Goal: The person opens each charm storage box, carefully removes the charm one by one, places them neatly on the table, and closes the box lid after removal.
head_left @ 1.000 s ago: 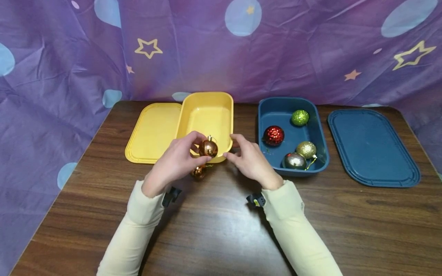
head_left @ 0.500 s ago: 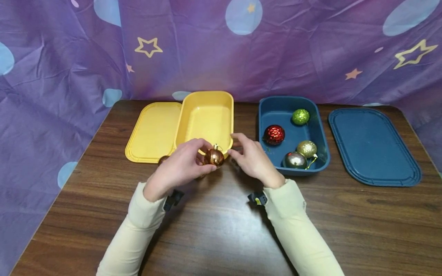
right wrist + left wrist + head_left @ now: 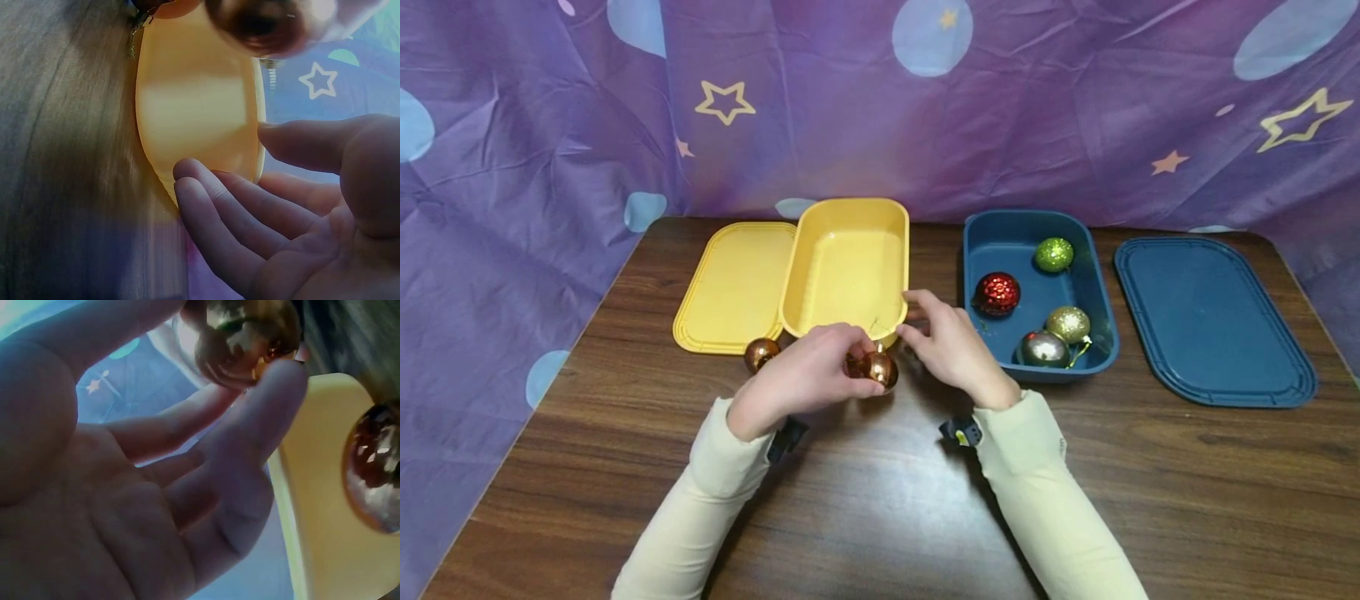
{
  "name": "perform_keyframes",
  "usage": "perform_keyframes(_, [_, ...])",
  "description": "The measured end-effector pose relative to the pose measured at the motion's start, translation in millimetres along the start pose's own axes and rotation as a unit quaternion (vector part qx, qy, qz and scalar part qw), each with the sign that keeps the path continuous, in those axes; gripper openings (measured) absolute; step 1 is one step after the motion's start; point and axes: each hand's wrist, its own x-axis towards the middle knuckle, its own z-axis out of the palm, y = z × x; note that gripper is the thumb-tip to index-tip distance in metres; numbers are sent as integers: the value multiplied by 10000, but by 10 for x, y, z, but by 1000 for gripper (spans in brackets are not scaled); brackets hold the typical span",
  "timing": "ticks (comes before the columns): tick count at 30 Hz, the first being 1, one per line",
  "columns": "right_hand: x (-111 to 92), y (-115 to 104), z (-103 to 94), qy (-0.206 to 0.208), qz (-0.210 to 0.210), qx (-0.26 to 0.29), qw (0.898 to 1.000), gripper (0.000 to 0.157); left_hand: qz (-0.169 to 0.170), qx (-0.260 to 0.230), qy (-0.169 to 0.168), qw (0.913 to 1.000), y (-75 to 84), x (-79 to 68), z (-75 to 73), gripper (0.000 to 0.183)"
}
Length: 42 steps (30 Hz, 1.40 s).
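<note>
My left hand (image 3: 808, 367) pinches a shiny copper Christmas bauble (image 3: 881, 371), cap up, just in front of the yellow box (image 3: 850, 271). In the left wrist view the bauble (image 3: 250, 337) sits between thumb and fingertips. A second copper bauble (image 3: 762, 354) rests on the table by the box's near left corner, partly behind that hand. Another brown shiny surface shows beside the held bauble, mostly hidden by the fingers. My right hand (image 3: 951, 346) holds the yellow box by its near right corner, thumb at the rim and fingers along the outer wall (image 3: 200, 125).
The yellow lid (image 3: 733, 287) lies left of its box. To the right stands a blue box (image 3: 1037, 218) holding red (image 3: 997, 294), green (image 3: 1054, 255), gold (image 3: 1067, 323) and silver (image 3: 1043, 349) baubles. A blue lid (image 3: 1213, 321) lies beyond it. A purple curtain hangs behind the table.
My left hand has brought the copper bauble from over the yellow box's near edge toward me and slightly right. The second bauble has come into view at left. The right hand stays put.
</note>
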Motion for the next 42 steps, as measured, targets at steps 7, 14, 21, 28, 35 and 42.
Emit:
perform_keyframes(7, [3, 1, -1, -18, 1, -13, 10000, 46, -98, 135, -426, 9990, -11, 58, 97, 31])
perform_keyframes(14, [12, 3, 4, -26, 23, -21, 10000, 46, -88, 73, -737, 9972, -19, 84, 137, 29])
perform_keyframes(21, [14, 2, 5, -10, 11, -26, 10000, 45, -72, 139, -753, 9970, -22, 91, 179, 31])
perform_keyframes(28, [14, 2, 4, -9, 6, -31, 10000, 45, -55, 193, -721, 9972, -28, 108, 215, 27])
perform_keyframes(35, [15, 1, 1, -19, 3, -30, 10000, 46, 145, 342, -813, 9960, -21, 112, 216, 19])
perform_keyframes(42, [16, -1, 0, -31, -7, -47, 10000, 46, 187, 347, -826, 9958, -33, 115, 220, 21])
